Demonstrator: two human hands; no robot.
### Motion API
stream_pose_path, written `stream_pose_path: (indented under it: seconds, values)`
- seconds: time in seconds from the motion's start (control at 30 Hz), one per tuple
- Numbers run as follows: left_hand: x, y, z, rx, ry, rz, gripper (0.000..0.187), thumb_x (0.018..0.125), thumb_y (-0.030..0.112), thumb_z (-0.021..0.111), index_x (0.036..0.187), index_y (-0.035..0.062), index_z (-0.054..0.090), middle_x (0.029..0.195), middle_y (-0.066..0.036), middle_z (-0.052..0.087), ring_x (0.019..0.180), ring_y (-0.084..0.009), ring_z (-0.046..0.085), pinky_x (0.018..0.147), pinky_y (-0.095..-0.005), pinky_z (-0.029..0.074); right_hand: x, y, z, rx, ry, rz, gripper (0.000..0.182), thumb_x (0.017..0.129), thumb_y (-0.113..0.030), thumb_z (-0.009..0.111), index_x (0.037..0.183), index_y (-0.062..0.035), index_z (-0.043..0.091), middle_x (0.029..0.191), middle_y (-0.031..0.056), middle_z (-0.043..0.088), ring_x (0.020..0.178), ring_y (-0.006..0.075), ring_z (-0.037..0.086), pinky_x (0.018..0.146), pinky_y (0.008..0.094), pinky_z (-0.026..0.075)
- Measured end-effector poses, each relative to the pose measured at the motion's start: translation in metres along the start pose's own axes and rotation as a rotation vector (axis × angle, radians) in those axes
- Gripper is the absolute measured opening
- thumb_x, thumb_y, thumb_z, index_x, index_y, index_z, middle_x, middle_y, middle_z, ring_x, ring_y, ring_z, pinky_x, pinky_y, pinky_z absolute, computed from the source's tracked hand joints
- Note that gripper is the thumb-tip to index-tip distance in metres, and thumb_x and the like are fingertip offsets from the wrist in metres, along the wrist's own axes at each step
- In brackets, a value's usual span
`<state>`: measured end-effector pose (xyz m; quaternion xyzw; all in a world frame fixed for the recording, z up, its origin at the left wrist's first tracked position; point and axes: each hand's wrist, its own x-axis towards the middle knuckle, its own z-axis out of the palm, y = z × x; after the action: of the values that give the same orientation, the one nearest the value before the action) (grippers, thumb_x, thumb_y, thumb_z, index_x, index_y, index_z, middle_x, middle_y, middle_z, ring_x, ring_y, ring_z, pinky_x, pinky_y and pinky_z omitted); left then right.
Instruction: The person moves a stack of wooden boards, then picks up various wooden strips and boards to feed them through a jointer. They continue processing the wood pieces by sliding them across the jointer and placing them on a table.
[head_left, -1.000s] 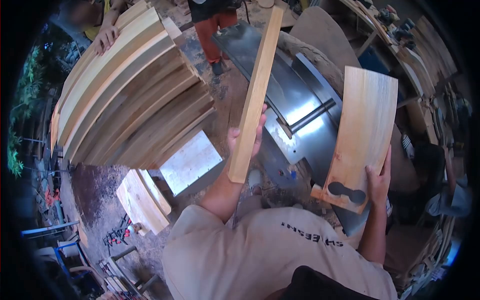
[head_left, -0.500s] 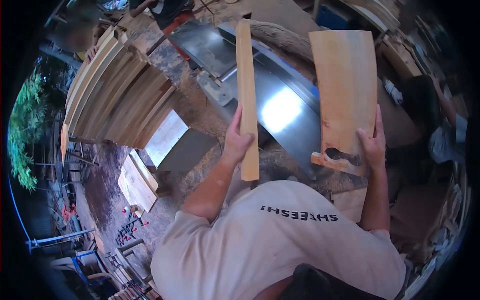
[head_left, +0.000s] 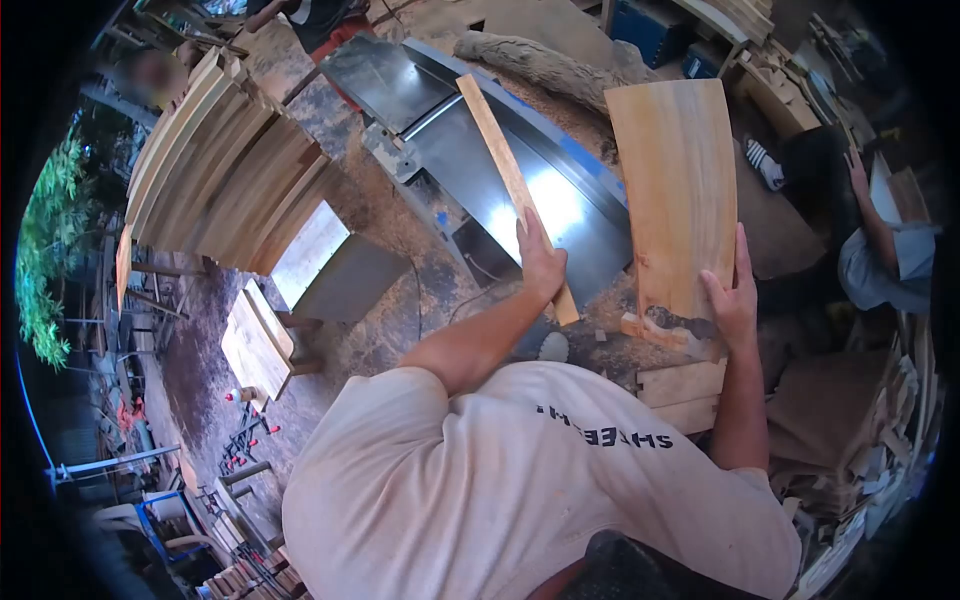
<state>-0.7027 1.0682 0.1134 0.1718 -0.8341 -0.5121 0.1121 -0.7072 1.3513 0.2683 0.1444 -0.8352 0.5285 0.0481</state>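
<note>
My left hand (head_left: 542, 265) is closed around a long, narrow wooden strip (head_left: 493, 137). The strip slants over the shiny metal bed (head_left: 470, 185) of a floor-standing machine, overlapping it in this view. On the other side, my right hand (head_left: 735, 305) grips the right edge of a wide wooden board (head_left: 675, 185), near its lower end. That board stands lengthwise away from me and has a dark, ragged knot hole close to the bottom. A gap separates strip and board.
Many curved boards are stacked (head_left: 225, 170) at the left, beside a metal-topped box (head_left: 345, 270) and a small wooden piece (head_left: 260, 340). A rough log (head_left: 535, 60) lies behind the machine. One person (head_left: 885, 240) is at the right, others at the top. Sawdust covers the floor.
My left hand has moved right, and its strip has swung from nearly upright to slanted over the metal bed. The wide board has shifted slightly left and down, still in my right hand.
</note>
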Motion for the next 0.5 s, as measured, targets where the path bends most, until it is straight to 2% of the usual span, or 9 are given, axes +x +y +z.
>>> stream_pose_path:
  seconds: [0.07, 0.17, 0.2, 0.23, 0.3, 0.33, 0.37, 0.43, 0.5]
  values:
    - [0.000, 0.004, 0.011, -0.007, -0.007, -0.025, 0.093, 0.075, 0.002, 0.058, 0.149, -0.0026, 0.003, 0.149, -0.034, 0.011, 0.139, -0.0478, 0.016, 0.116, -0.0404, 0.020, -0.002, -0.002, -0.006, 0.030, -0.016, 0.005, 0.077, 0.080, 0.003, 0.059, 0.149, -0.0033, 0.027, 0.145, 0.0209, 0.040, 0.131, 0.0266, 0.042, 0.108, 0.0329, 0.031]
    - [-0.008, -0.002, 0.027, 0.036, 0.013, 0.033, 0.092, 0.075, 0.001, 0.058, 0.149, -0.0036, 0.002, 0.148, -0.035, 0.011, 0.139, -0.0487, 0.015, 0.117, -0.0408, 0.018, -0.007, 0.002, -0.012, -0.132, -0.005, -0.060, 0.074, 0.081, 0.003, 0.057, 0.149, -0.0031, 0.027, 0.144, 0.0203, 0.041, 0.131, 0.0266, 0.042, 0.108, 0.0328, 0.032]
    - [-0.017, 0.000, 0.029, 0.006, 0.030, 0.072, 0.091, 0.076, 0.000, 0.056, 0.148, -0.0046, 0.002, 0.146, -0.035, 0.013, 0.137, -0.0494, 0.017, 0.117, -0.0411, 0.017, -0.009, 0.005, -0.016, -0.098, -0.039, -0.043, 0.073, 0.082, 0.003, 0.056, 0.149, -0.0030, 0.027, 0.144, 0.0202, 0.041, 0.131, 0.0265, 0.042, 0.108, 0.0330, 0.032]
    - [-0.022, -0.017, 0.037, 0.005, 0.038, 0.144, 0.091, 0.076, -0.001, 0.058, 0.150, -0.0031, 0.006, 0.149, -0.036, 0.010, 0.141, -0.0474, 0.012, 0.117, -0.0410, 0.017, -0.007, 0.006, -0.016, -0.057, -0.072, -0.044, 0.072, 0.083, 0.002, 0.056, 0.148, -0.0030, 0.027, 0.145, 0.0200, 0.041, 0.132, 0.0263, 0.041, 0.108, 0.0332, 0.032]
    - [-0.030, -0.015, 0.036, 0.001, -0.013, 0.062, 0.090, 0.074, -0.002, 0.057, 0.149, -0.0042, 0.008, 0.150, -0.035, 0.008, 0.142, -0.0465, 0.009, 0.118, -0.0441, 0.012, -0.007, -0.009, -0.013, 0.054, -0.067, 0.040, 0.072, 0.082, 0.002, 0.054, 0.149, -0.0023, 0.027, 0.146, 0.0201, 0.039, 0.134, 0.0268, 0.039, 0.110, 0.0339, 0.030]
    - [-0.031, -0.027, 0.040, 0.095, 0.014, 0.092, 0.091, 0.074, -0.001, 0.058, 0.149, -0.0042, 0.008, 0.150, -0.036, 0.008, 0.142, -0.0473, 0.011, 0.118, -0.0433, 0.015, -0.006, -0.001, -0.015, 0.042, -0.079, -0.014, 0.074, 0.081, 0.002, 0.054, 0.149, -0.0020, 0.026, 0.146, 0.0201, 0.038, 0.134, 0.0270, 0.039, 0.110, 0.0342, 0.029]
    - [-0.036, -0.009, 0.026, 0.023, -0.009, 0.038, 0.092, 0.074, 0.001, 0.061, 0.149, -0.0046, 0.007, 0.150, -0.036, 0.009, 0.141, -0.0481, 0.014, 0.117, -0.0418, 0.017, -0.005, 0.010, -0.019, 0.023, -0.098, -0.051, 0.075, 0.079, 0.003, 0.054, 0.149, -0.0018, 0.025, 0.147, 0.0201, 0.038, 0.135, 0.0272, 0.038, 0.111, 0.0346, 0.028]
    - [-0.037, 0.000, 0.008, 0.019, 0.008, 0.047, 0.093, 0.075, 0.001, 0.062, 0.149, -0.0042, 0.007, 0.149, -0.036, 0.010, 0.140, -0.0484, 0.014, 0.116, -0.0403, 0.020, -0.006, 0.014, -0.020, 0.043, -0.074, 0.024, 0.077, 0.077, 0.003, 0.054, 0.149, -0.0001, 0.024, 0.148, 0.0196, 0.036, 0.136, 0.0276, 0.037, 0.111, 0.0349, 0.028]
    - [-0.040, 0.002, -0.005, 0.053, -0.073, -0.001, 0.092, 0.078, 0.006, 0.059, 0.150, -0.0022, 0.001, 0.150, -0.036, 0.006, 0.142, -0.0477, 0.011, 0.115, -0.0409, 0.020, -0.004, 0.017, -0.023, 0.031, -0.084, 0.017, 0.077, 0.077, 0.003, 0.054, 0.148, 0.0001, 0.024, 0.148, 0.0197, 0.036, 0.136, 0.0279, 0.037, 0.111, 0.0350, 0.028]
